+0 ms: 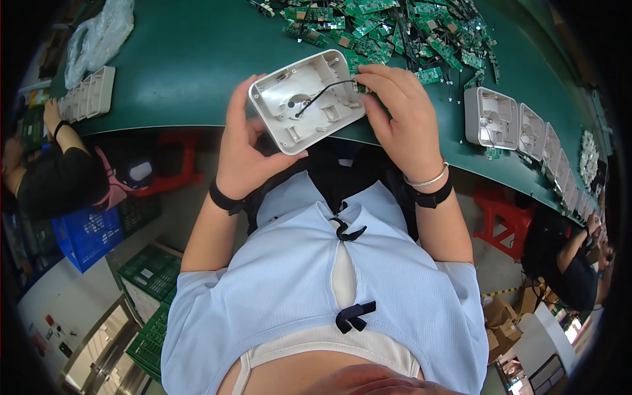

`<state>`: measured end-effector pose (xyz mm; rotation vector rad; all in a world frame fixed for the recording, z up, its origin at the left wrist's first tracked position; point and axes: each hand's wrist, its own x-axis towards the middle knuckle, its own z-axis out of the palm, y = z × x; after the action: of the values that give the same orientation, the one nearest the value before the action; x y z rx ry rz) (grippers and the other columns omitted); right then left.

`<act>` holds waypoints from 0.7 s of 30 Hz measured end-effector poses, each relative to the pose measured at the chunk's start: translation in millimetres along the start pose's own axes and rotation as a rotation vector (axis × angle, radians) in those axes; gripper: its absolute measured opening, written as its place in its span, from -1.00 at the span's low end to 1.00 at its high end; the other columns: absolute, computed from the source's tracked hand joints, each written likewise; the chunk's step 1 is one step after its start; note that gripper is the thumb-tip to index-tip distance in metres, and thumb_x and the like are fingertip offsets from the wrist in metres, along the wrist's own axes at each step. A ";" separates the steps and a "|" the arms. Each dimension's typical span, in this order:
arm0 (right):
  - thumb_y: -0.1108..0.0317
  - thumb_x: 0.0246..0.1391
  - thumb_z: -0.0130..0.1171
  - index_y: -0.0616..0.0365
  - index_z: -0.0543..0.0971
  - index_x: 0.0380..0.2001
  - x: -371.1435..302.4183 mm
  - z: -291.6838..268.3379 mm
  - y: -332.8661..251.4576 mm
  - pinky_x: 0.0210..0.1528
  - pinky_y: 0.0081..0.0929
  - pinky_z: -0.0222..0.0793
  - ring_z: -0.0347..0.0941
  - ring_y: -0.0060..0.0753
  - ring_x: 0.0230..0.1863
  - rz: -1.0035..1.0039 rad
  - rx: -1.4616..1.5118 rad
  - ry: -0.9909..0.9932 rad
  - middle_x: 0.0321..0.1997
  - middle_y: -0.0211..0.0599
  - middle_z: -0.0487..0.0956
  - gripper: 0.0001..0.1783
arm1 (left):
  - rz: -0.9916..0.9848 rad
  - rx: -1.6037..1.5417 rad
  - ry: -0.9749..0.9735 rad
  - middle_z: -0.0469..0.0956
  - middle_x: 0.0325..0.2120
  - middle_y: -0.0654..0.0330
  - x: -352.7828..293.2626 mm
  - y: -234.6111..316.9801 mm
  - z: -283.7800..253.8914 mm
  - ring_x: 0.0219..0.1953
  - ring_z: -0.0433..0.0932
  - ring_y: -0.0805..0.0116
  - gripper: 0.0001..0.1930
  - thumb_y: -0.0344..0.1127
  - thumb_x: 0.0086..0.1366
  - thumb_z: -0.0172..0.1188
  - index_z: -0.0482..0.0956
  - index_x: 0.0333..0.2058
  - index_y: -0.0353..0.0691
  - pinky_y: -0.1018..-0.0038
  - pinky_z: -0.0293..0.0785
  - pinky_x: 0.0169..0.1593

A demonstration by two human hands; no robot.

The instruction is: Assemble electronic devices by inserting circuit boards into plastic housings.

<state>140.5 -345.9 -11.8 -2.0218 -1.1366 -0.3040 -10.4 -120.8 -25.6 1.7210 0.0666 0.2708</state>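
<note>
My left hand (247, 141) grips a white plastic housing (280, 92) by its left side, thumb at the lower edge. The housing is tilted, its hollow inside facing up, with posts and ribs showing. A thin black cable (322, 91) runs from a hole in its floor to the right rim. There my right hand (401, 108) has thumb and forefinger closed round a small green circuit board (361, 87) at the cable's end. The fingers cover most of that board.
A heap of green circuit boards (375, 29) with black cables lies at the table's (191, 59) far side. White housings (490, 118) form a row at right, others (89, 95) at left. A clear plastic bag (99, 39) lies far left. People sit on both sides, near red stools (500, 220).
</note>
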 end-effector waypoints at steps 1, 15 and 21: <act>0.60 0.04 0.35 0.18 0.67 -0.06 -0.1 -2.4 1.3 0.05 -0.22 0.50 0.60 -0.01 0.02 0.001 0.001 -0.001 -0.01 -0.19 0.69 -0.65 | -0.002 0.001 0.000 0.28 0.41 -0.06 0.1 0.0 0.2 0.22 0.62 0.06 0.23 -0.54 0.00 0.63 -0.10 0.51 -0.28 0.24 0.62 0.22; 0.57 -0.09 0.42 0.12 0.68 -0.18 -6.0 -17.1 -43.5 -0.04 -0.22 0.49 0.62 -0.09 -0.08 -0.189 0.249 -0.196 -0.15 -0.29 0.68 -0.67 | 0.139 0.182 0.026 0.36 0.27 -0.07 -3.2 3.5 11.4 0.27 0.52 0.08 0.16 -0.54 -0.02 0.59 -0.03 0.46 -0.31 0.20 0.55 0.27; 0.54 -0.08 0.45 0.12 0.68 -0.22 -17.6 -13.7 -43.4 -0.06 -0.25 0.48 0.61 -0.10 -0.12 -0.160 0.347 -0.260 -0.18 -0.31 0.67 -0.71 | 0.191 0.102 0.017 0.28 0.32 -0.08 -4.8 4.1 15.4 0.26 0.55 0.05 0.15 -0.54 0.01 0.57 -0.04 0.47 -0.30 0.18 0.60 0.23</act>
<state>97.6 -353.9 10.2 -1.6996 -1.4078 0.0798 -12.2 -137.3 -24.5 1.8290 -0.0733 0.4297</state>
